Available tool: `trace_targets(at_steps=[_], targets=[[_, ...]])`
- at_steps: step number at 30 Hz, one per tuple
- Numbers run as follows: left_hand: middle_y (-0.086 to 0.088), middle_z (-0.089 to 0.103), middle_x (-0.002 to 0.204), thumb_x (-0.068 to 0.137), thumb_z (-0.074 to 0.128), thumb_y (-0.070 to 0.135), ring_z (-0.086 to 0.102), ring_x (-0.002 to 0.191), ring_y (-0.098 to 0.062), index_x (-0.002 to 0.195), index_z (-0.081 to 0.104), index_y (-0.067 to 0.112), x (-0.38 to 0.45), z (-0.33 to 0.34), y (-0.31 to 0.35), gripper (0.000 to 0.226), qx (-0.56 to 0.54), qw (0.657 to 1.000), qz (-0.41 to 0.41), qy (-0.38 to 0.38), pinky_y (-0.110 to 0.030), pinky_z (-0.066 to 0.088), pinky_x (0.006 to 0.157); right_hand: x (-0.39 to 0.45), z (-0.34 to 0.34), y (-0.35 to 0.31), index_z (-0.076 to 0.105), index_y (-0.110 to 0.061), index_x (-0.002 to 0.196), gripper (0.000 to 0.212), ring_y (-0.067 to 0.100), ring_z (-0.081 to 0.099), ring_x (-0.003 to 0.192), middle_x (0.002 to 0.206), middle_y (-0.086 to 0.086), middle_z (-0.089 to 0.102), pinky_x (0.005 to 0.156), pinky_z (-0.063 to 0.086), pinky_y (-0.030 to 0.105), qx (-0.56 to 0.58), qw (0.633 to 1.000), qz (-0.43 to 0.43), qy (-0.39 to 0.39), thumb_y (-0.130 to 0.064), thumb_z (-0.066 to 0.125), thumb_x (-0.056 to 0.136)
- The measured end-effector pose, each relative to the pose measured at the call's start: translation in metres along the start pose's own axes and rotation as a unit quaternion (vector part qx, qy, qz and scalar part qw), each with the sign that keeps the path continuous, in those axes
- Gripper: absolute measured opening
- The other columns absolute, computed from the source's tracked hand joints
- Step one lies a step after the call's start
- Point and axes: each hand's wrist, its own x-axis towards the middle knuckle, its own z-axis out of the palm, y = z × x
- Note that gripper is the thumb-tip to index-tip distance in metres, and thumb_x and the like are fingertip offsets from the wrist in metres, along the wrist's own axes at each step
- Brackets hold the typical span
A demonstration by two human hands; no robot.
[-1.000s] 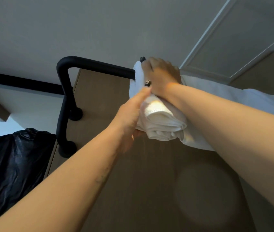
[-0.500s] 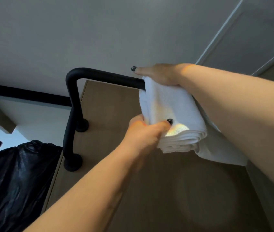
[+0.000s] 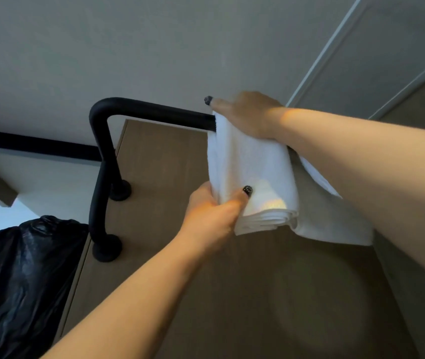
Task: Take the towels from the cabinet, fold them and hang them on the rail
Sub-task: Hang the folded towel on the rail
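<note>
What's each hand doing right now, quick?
Left hand: grips the lower end of the folded towel, thumb pinching it.
Right hand: lies flat on the towel's top, over the rail, fingers straight.

The folded towel is showing plain white, with a faint rainbow glint near its lower edge. The rail is looking matte black (so is the glossy plastic bag). The panel behind is appearing light brown woodgrain, and the ceiling grey.
</note>
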Motion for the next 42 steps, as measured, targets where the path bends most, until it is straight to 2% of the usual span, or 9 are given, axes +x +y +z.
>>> trace_targets(at_steps=[2,6,10,19,22,26,29,35,42], targets=[[-0.004,0.074,0.097,0.086,0.074,0.039,0.071,0.086,-0.018,0.109,0.067,0.012,-0.003,-0.005,0.004,0.037,0.037,0.999,-0.009,0.005,-0.035,0.060,0.077,-0.011,-0.003,0.004,0.054,-0.026,0.081,0.055,0.022,0.055,0.084,0.088,-0.003,0.056,0.077,0.039,0.036,0.007,1.000,-0.008,-0.011,-0.072,0.026,0.090],[-0.003,0.073,0.092,0.067,0.065,0.062,0.071,0.080,-0.021,0.098,0.069,0.016,-0.012,-0.008,0.021,0.055,0.120,0.992,-0.014,0.026,-0.040,0.061,0.070,-0.038,-0.016,0.013,0.047,-0.022,0.140,0.058,0.026,0.046,0.129,0.141,0.005,0.050,0.104,0.038,0.038,-0.031,0.998,-0.042,-0.030,-0.060,0.035,0.097],[0.002,0.064,0.112,0.083,0.062,0.058,0.064,0.089,-0.014,0.125,0.054,0.017,-0.022,-0.009,0.046,0.061,0.187,0.982,-0.028,0.026,-0.033,0.053,0.066,-0.076,-0.025,0.016,0.019,-0.017,0.155,0.068,0.023,0.022,0.147,0.162,0.005,0.022,0.118,0.022,0.038,-0.057,0.995,-0.066,-0.050,-0.050,0.040,0.100],[-0.005,0.038,0.154,0.101,0.042,0.047,0.041,0.135,-0.023,0.153,0.027,0.013,-0.049,-0.019,0.105,0.064,0.311,0.948,-0.054,0.035,-0.027,0.031,0.091,-0.162,-0.050,0.016,0.007,-0.014,0.157,0.069,0.014,0.004,0.151,0.165,-0.002,0.006,0.119,0.016,0.035,-0.054,0.988,-0.100,-0.106,-0.043,0.038,0.102],[-0.004,0.040,0.152,0.101,0.043,0.046,0.046,0.127,-0.019,0.153,0.027,0.015,-0.070,-0.018,0.124,0.063,0.339,0.938,-0.068,0.020,-0.026,0.031,0.091,-0.184,-0.066,0.010,0.009,-0.014,0.156,0.068,0.017,0.007,0.151,0.165,-0.002,0.008,0.119,0.019,0.037,-0.041,0.985,-0.099,-0.133,-0.043,0.038,0.102],[0.007,0.056,0.107,0.101,0.043,0.045,0.045,0.075,0.003,0.153,0.025,0.014,-0.103,-0.018,0.144,0.063,0.394,0.915,-0.090,-0.001,-0.025,0.036,0.070,-0.213,-0.087,-0.004,0.014,-0.015,0.155,0.066,0.022,0.020,0.147,0.162,0.000,0.016,0.116,0.028,0.042,-0.023,0.982,-0.096,-0.162,-0.043,0.040,0.101],[0.014,0.045,0.082,0.102,0.043,0.043,0.045,0.073,-0.004,0.154,0.023,0.013,-0.128,-0.022,0.159,0.063,0.432,0.895,-0.107,-0.019,-0.027,0.035,0.068,-0.235,-0.100,-0.014,0.020,-0.014,0.152,0.063,0.023,0.023,0.145,0.160,0.002,0.023,0.115,0.029,0.041,-0.010,0.979,-0.092,-0.179,-0.043,0.041,0.101],[-0.008,0.050,0.141,0.102,0.042,0.044,0.047,0.130,-0.024,0.155,0.019,0.014,-0.182,-0.039,0.182,0.066,0.474,0.863,-0.151,-0.091,-0.026,0.033,0.091,-0.285,-0.107,-0.034,0.009,-0.016,0.157,0.073,0.020,0.008,0.152,0.165,-0.002,0.009,0.120,0.020,0.042,0.024,0.967,-0.064,-0.245,-0.047,0.043,0.100],[-0.012,0.034,0.156,0.101,0.042,0.045,0.034,0.143,-0.026,0.157,0.011,0.014,-0.246,-0.079,0.187,0.071,0.508,0.821,-0.198,-0.168,-0.036,0.029,0.115,-0.341,-0.103,-0.077,0.001,-0.015,0.158,0.076,0.015,-0.002,0.152,0.166,-0.001,0.002,0.123,0.008,0.037,0.079,0.946,-0.021,-0.313,-0.042,0.044,0.101]])
